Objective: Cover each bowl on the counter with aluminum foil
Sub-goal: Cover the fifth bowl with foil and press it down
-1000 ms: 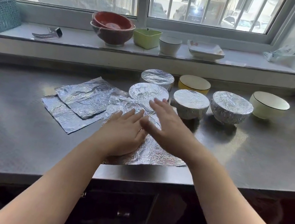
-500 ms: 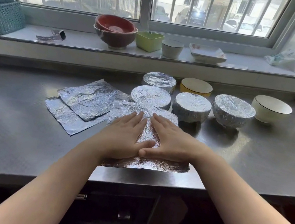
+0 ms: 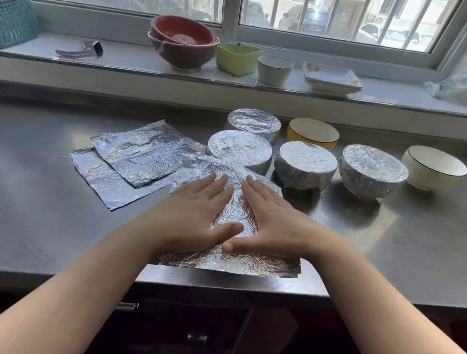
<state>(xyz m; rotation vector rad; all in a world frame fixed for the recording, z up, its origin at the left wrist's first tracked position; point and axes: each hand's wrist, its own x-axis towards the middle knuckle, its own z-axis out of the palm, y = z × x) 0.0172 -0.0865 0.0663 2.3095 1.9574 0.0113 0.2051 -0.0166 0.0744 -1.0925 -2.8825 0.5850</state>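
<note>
Bowls: four foil-covered point(image 3: 308, 159), two uncovered point(image 3: 313, 131); three foil sheets point(image 3: 140, 155).

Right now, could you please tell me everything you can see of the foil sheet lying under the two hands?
The foil sheet is a crinkled, shiny silver piece of aluminum foil, lying flat on the steel counter near its front edge. The left hand and right hand press it with straight fingers, thumbs meeting. Its far edge reaches the nearest foil-covered bowl, and its left edge meets or overlaps the two spare foil sheets; I cannot tell which.
</note>
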